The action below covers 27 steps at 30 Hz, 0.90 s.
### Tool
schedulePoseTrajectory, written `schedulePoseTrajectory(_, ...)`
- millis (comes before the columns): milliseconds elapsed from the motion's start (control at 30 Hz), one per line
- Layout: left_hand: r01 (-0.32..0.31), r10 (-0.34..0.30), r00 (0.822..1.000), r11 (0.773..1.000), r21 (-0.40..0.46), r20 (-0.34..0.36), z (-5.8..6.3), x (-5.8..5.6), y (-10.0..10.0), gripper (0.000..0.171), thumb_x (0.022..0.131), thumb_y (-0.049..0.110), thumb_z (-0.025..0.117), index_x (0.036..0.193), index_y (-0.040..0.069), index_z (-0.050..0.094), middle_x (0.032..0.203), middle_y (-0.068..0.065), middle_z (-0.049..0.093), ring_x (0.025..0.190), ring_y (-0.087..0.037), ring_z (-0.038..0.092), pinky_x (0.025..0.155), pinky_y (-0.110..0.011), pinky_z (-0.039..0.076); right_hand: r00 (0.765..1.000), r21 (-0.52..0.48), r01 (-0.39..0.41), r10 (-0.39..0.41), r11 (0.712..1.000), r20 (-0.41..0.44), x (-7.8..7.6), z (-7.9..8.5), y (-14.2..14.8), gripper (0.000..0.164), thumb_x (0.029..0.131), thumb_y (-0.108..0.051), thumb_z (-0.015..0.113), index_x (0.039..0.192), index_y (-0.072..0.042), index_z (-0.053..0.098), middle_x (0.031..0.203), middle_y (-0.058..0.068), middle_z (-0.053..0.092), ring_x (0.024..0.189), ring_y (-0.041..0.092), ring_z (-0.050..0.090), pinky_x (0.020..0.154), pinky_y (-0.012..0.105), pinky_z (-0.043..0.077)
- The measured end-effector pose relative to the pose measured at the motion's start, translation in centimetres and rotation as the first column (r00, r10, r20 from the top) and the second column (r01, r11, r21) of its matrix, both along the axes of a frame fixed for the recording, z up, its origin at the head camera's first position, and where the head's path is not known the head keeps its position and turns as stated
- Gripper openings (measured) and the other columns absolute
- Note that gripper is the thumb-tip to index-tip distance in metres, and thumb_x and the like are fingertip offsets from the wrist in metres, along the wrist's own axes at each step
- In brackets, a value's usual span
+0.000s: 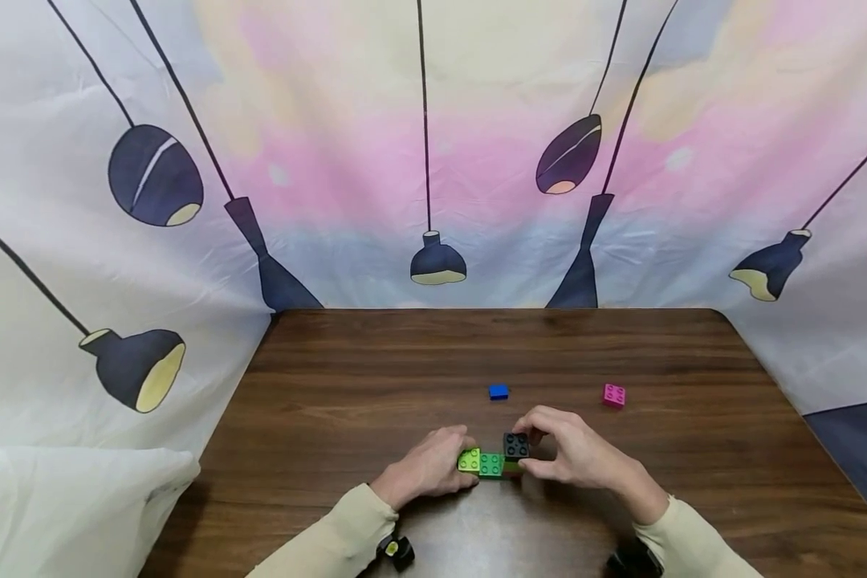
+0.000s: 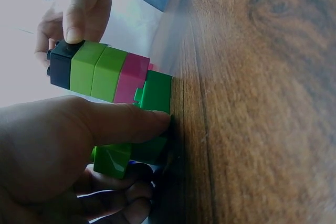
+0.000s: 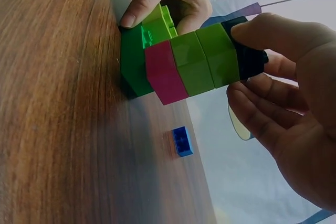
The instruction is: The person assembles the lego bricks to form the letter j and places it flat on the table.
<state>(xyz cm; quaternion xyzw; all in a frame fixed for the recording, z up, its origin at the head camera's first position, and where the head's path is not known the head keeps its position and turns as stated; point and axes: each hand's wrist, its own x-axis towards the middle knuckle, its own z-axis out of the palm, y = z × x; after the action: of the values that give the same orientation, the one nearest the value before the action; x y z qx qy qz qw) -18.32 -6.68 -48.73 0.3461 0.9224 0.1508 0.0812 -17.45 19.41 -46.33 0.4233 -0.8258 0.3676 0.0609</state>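
Observation:
My left hand [image 1: 433, 464] grips a low green brick [image 1: 491, 464] on the table, its thumb along the brick's side in the left wrist view. A light green brick [image 1: 469, 460] sits on top at the left end. At the other end rises a column: a pink brick [image 3: 167, 73] at the bottom, two light green bricks [image 3: 206, 60] above it, then a black brick [image 1: 516, 445]. With thumb and fingers my right hand [image 1: 581, 453] pinches the black brick. The column meets the green brick; whether it is fully pressed on, I cannot tell.
A loose blue brick [image 1: 498, 392] lies beyond the hands on the brown wooden table [image 1: 376, 361]. Farther right is a loose pink brick [image 1: 613, 395]. A cloth printed with lamps [image 1: 361, 160] hangs behind the table's back edge.

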Motion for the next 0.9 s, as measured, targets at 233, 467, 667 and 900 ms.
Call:
schedulePoseTrajectory(233, 0.005, -0.005, 1.000, 1.000, -0.008, 0.011, 0.1, -0.2, 0.1, 0.040, 0.082, 0.034, 0.078, 0.115, 0.014, 0.070, 0.102, 0.002, 0.062, 0.089, -0.010, 0.058, 0.073, -0.023, 0.049, 1.000, -0.002, -0.001, 0.001, 1.000, 0.010, 0.0, -0.1, 0.1, 0.034, 0.083, -0.021, 0.078, 0.112, -0.017, 0.061, 0.104, -0.006, 0.062, 0.086, 0.002, 0.059, 0.069, 0.029, 0.055)
schedulePoseTrajectory(467, 0.002, -0.002, 1.000, 1.000, -0.026, -0.001, 0.2, -0.1, 0.0, 0.043, 0.082, 0.035, 0.077, 0.118, 0.014, 0.069, 0.111, -0.001, 0.065, 0.104, -0.017, 0.061, 0.084, -0.029, 0.051, 1.000, -0.004, 0.002, -0.002, 1.000, 0.025, -0.2, 0.0, 0.3, 0.036, 0.084, -0.028, 0.077, 0.115, -0.019, 0.061, 0.107, -0.008, 0.061, 0.089, 0.002, 0.059, 0.071, 0.029, 0.055)
schedulePoseTrajectory(667, 0.008, -0.008, 1.000, 1.000, -0.012, -0.004, 0.1, -0.1, 0.0, 0.043, 0.081, 0.034, 0.078, 0.117, 0.013, 0.069, 0.103, 0.001, 0.063, 0.090, -0.010, 0.058, 0.074, -0.024, 0.049, 1.000, -0.014, 0.010, -0.010, 1.000, 0.009, -0.1, 0.3, 0.8, 0.037, 0.084, -0.029, 0.077, 0.115, -0.015, 0.062, 0.108, -0.006, 0.063, 0.087, 0.009, 0.063, 0.072, 0.031, 0.055)
schedulePoseTrajectory(900, 0.006, -0.007, 1.000, 1.000, -0.018, -0.025, 0.1, 0.0, 0.0, 0.045, 0.081, 0.035, 0.078, 0.120, 0.013, 0.069, 0.106, 0.001, 0.063, 0.094, -0.012, 0.060, 0.078, -0.025, 0.050, 0.997, 0.003, 0.062, -0.062, 0.998, -0.036, -0.4, 1.1, 1.9, 0.038, 0.082, -0.025, 0.080, 0.115, -0.023, 0.062, 0.107, -0.003, 0.065, 0.086, 0.010, 0.062, 0.073, 0.031, 0.054)
